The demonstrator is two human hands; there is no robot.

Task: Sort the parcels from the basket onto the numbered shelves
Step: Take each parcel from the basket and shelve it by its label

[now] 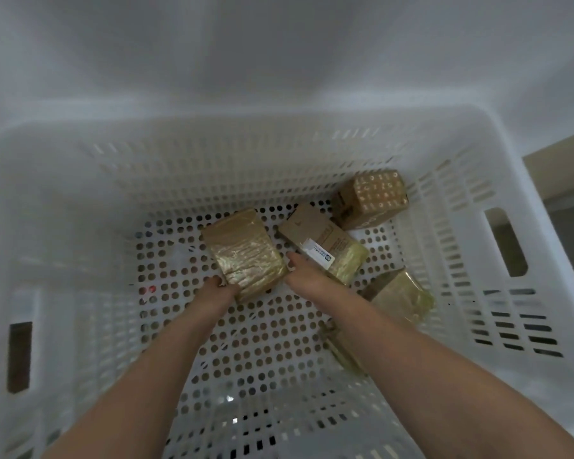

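I look down into a large white perforated basket [80, 200]. A flat brown parcel wrapped in shiny tape [242, 251] lies near the middle of its floor. My left hand [217, 288] grips the parcel's near left corner. My right hand [304, 271] is at its near right edge, between it and a labelled cardboard parcel [322, 241]. A small printed carton [370, 198] stands in the far right corner. Another taped parcel [401, 296] lies to the right of my right forearm, and one more [343, 352] is partly hidden under it.
The basket's high walls surround both arms, with handle slots on the left [20, 356] and right [506, 241]. A white wall rises behind the basket. A tan surface [564, 167] shows past the right rim. No shelves are in view.
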